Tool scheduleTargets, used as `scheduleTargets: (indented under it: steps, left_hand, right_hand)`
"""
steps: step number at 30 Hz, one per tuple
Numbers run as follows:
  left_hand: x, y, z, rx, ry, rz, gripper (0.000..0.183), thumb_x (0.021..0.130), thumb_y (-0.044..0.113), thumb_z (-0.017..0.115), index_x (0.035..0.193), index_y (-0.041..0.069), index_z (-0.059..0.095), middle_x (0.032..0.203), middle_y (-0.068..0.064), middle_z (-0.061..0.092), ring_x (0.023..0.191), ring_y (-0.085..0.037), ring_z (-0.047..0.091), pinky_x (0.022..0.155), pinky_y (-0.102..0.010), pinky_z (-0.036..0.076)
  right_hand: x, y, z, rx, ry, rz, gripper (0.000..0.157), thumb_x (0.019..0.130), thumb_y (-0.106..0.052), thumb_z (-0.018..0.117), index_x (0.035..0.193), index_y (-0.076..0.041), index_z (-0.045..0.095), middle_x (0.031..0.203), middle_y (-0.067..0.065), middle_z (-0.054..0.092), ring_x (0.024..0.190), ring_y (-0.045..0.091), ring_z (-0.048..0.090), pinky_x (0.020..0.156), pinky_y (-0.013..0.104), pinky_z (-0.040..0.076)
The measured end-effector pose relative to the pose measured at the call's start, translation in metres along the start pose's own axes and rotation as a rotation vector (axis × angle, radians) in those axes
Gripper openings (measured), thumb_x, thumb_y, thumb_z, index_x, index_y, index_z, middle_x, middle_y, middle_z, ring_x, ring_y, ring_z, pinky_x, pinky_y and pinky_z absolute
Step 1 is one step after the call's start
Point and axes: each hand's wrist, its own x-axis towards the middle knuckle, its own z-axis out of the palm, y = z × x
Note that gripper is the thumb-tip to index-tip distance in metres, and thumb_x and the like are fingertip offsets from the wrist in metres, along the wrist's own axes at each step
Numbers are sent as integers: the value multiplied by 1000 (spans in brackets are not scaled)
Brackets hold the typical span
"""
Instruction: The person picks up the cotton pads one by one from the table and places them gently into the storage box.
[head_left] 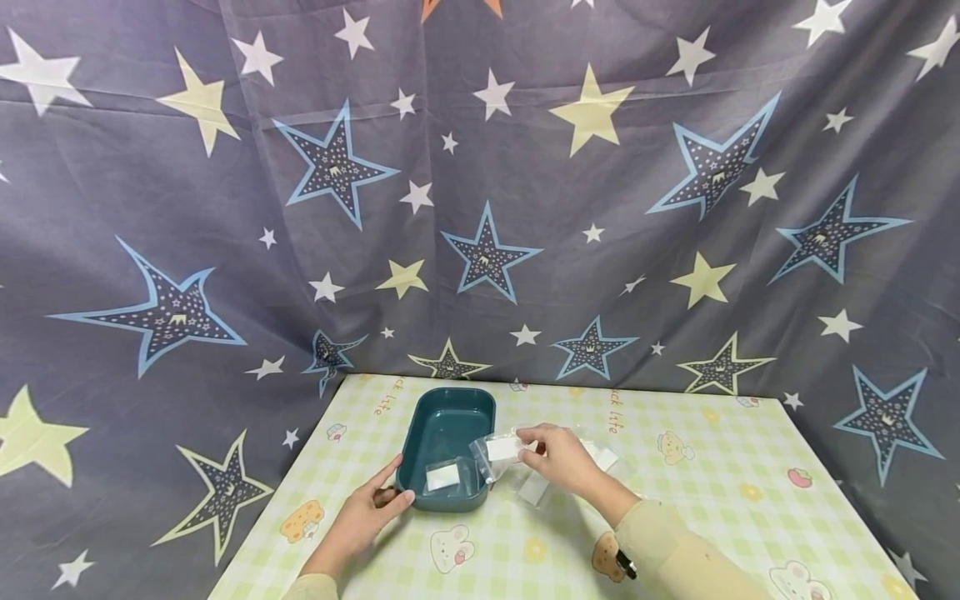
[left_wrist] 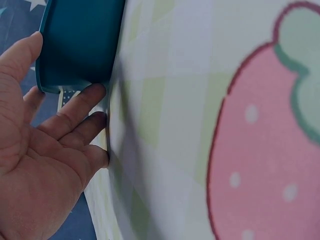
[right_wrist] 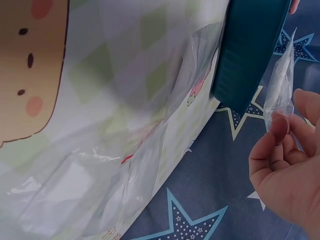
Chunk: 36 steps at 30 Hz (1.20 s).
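A dark teal rectangular tray (head_left: pixel 450 415) sits on the table, with a small clear plastic bag holding a white piece (head_left: pixel 442 477) in its near end. My left hand (head_left: pixel 363 517) touches the outside of the tray's near left corner, its fingers fairly straight and spread. In the left wrist view, the thumb and fingertips (left_wrist: pixel 95 92) meet the tray's wall. Over the tray's right rim, my right hand (head_left: pixel 558 457) pinches another clear bag with a white piece (head_left: pixel 501 450) between thumb and fingers. In the right wrist view, that bag (right_wrist: pixel 281 82) stands up from the fingertips.
More clear bags with white pieces (head_left: pixel 534 489) lie on the table beneath and beside the right hand. A checked cloth with cartoon prints (head_left: pixel 720 500) covers the table. A dark star-patterned curtain (head_left: pixel 480 167) hangs behind it. A small black object (head_left: pixel 626 565) shows by the right sleeve.
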Motion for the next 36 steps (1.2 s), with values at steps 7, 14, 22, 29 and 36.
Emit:
scheduleTargets:
  steps: [7, 14, 22, 29, 36]
  left_hand:
    - [-2, 1, 0, -5, 4, -1, 75, 97, 47, 79, 164, 36, 46, 130, -17, 77, 123, -29, 73, 99, -47, 61]
    - [-2, 1, -1, -2, 1, 3, 76, 97, 48, 79, 164, 36, 45, 128, -15, 78, 123, -29, 73, 102, -50, 59]
    - [-3, 1, -2, -10, -8, 2, 78, 96, 49, 79, 164, 36, 44, 129, -15, 77, 125, -30, 72, 106, -53, 57]
    - [-2, 1, -2, -5, -11, 8, 79, 95, 52, 79, 165, 37, 43, 131, -16, 76, 128, -33, 71, 110, -57, 54]
    - [-2, 1, -2, -11, -15, 7, 80, 95, 53, 78, 165, 37, 43, 133, -18, 75, 130, -34, 70, 108, -55, 56]
  right_hand:
    - [0, -4, 4, -17, -17, -46, 33, 96, -10, 78, 127, 0, 78, 112, 12, 80, 76, 7, 59, 65, 21, 47]
    - [2, -10, 12, -10, -51, -67, 34, 95, -9, 77, 128, 1, 77, 111, 13, 79, 78, 6, 60, 66, 20, 49]
    - [3, -16, 22, 9, -73, -56, 35, 94, -8, 76, 128, 1, 77, 107, 11, 78, 78, 3, 57, 67, 21, 49]
    - [6, -20, 32, 14, -80, -74, 35, 94, -8, 78, 128, -1, 77, 107, 10, 79, 77, 2, 58, 67, 20, 50]
    - [8, -24, 41, 42, -121, -83, 36, 97, -10, 77, 131, 0, 76, 116, 14, 78, 77, 2, 58, 65, 19, 50]
